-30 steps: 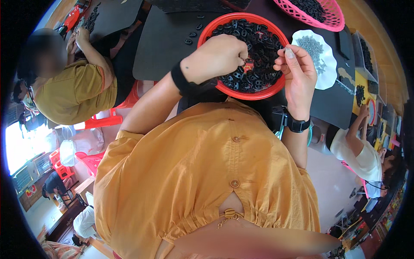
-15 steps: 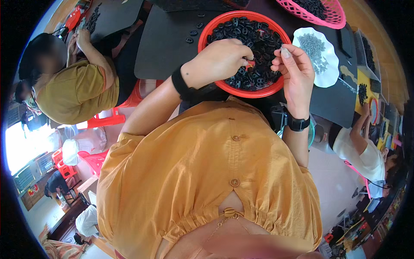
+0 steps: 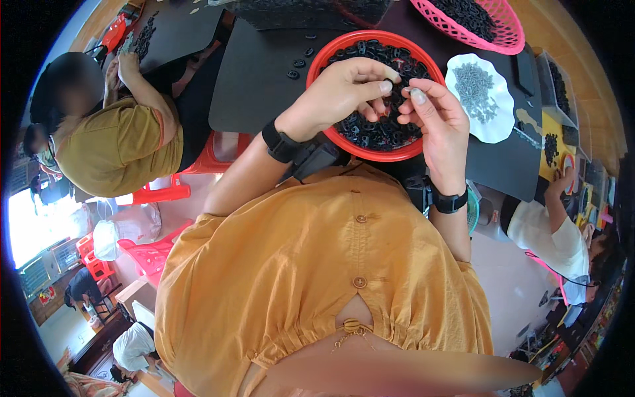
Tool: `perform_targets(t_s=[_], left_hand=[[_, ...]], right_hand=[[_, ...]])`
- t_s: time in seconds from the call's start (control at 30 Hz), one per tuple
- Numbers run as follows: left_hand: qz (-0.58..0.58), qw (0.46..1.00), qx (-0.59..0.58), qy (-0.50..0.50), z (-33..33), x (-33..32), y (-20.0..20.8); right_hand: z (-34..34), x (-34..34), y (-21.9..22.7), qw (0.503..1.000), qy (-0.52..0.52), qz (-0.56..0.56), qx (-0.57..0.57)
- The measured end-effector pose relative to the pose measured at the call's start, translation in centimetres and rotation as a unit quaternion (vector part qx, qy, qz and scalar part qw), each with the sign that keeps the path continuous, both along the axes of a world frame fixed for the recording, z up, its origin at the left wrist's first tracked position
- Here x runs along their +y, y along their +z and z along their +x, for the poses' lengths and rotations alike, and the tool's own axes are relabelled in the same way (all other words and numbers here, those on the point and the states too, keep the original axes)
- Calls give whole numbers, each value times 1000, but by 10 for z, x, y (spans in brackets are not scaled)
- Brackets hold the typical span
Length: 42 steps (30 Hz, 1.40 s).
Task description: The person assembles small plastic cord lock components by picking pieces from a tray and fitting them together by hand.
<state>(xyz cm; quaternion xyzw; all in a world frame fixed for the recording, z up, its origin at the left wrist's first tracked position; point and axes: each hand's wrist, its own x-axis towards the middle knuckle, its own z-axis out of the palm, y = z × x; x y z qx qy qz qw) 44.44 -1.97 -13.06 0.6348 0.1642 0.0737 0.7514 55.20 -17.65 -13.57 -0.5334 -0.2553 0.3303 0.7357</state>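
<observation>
Over a red round tub (image 3: pixel 383 156) filled with small black oval plastic pieces (image 3: pixel 370 133), both hands are close together. My left hand (image 3: pixel 350 89) has thumb and fingers pinched on a small black plastic piece (image 3: pixel 395 91), mostly covered by the fingertips. Facing it from the right, my right hand (image 3: pixel 442 112) pinches thumb against forefinger, and whatever is between them is too small to make out. A white scalloped dish (image 3: pixel 501 127) of small grey pieces (image 3: pixel 475 92) stands just right of that hand.
Several loose black pieces (image 3: pixel 293 74) lie on the dark table (image 3: pixel 254 92) left of the tub. A pink basket (image 3: pixel 456 32) of black parts stands at the far right. One person (image 3: pixel 119 145) sits working at the left, another (image 3: pixel 555 238) at the right.
My left hand has lifted from the pieces in the tub, with a black piece now at its fingertips. My right hand has moved left and slightly down, toward it.
</observation>
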Motion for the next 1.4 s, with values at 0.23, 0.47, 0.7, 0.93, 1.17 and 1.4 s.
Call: perform_targets(t_s=[0.23, 0.47, 0.7, 0.93, 1.17, 1.4], left_hand=[[-80, 993, -56, 70, -10, -3, -9], [-37, 994, -39, 96, -22, -10, 3], [10, 990, -74, 118, -24, -15, 2], [87, 981, -95, 148, -26, -20, -1], [107, 974, -110, 169, -27, -25, 3], [112, 969, -125, 179, -27, -25, 1]], right_hand=[[-2, 14, 5, 999, 25, 0, -48], [-3, 16, 15, 996, 15, -40, -79], [-3, 17, 22, 990, 24, -67, -118], [1, 15, 25, 981, 43, -96, -161], [-1, 16, 28, 978, 38, -118, -167], [-2, 17, 28, 971, 49, -118, -201]])
